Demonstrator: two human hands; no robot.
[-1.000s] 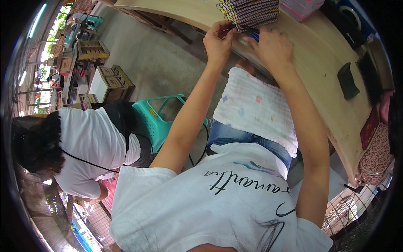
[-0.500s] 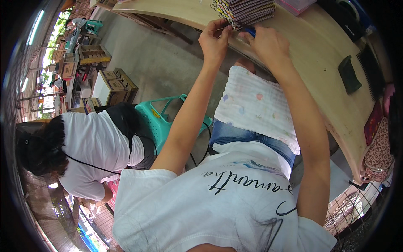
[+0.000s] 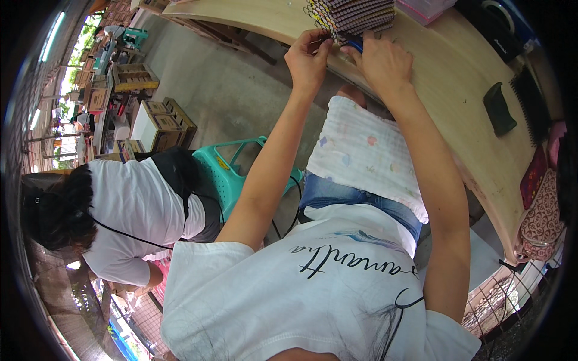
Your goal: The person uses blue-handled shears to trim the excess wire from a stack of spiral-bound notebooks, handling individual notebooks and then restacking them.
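A beaded piece (image 3: 355,17) with rows of dark, white and yellow beads rests at the table's edge, at the top of the view. My left hand (image 3: 308,57) is closed in a pinch at its near left corner; what sits between the fingertips is too small to make out. My right hand (image 3: 385,63) is wrapped round a small tool with blue handles (image 3: 355,44), its tip pointing toward the left fingertips by that same corner. The tool's working end is mostly hidden, so its exact kind does not show.
The curved wooden table (image 3: 445,72) carries a pink clear box (image 3: 424,9), a dark green curved piece (image 3: 500,109), a black comb-like strip (image 3: 530,105) and a patterned pouch (image 3: 542,216). A white cloth (image 3: 367,153) covers my lap. Left, a person (image 3: 138,222) sits near a green stool (image 3: 226,174).
My right hand has turned slightly and moved a little down and left with the blue-handled tool. The left hand keeps its pinch almost in place.
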